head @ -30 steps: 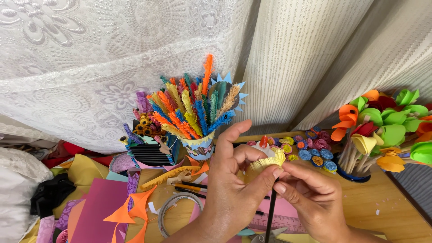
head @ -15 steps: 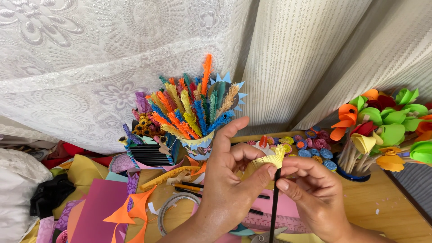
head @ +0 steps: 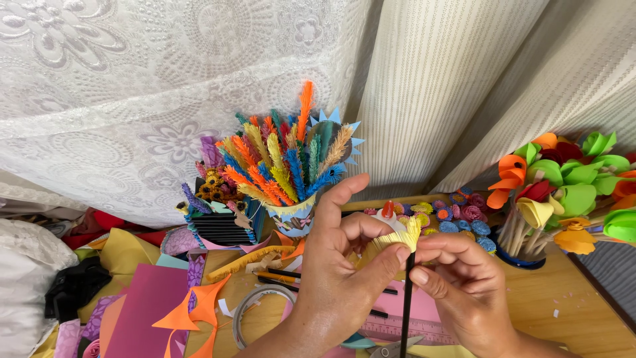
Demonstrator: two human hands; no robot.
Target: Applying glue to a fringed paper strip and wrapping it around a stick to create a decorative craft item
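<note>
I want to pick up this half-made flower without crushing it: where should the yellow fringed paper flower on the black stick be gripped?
Probably on the black stick, just below the yellow fringed paper flower, coming from the right side. The stick stands upright and bare there, while the left hand already pinches the fringe and the right hand holds the stick.

A home craft corner: coloured paper sheets (head: pixel 142 301) and tape roll (head: pixel 255 311) crowd a wooden bench (head: pixel 563 311) below lace curtains (head: pixel 132 99), paper flowers (head: pixel 563 182) alongside.
</note>
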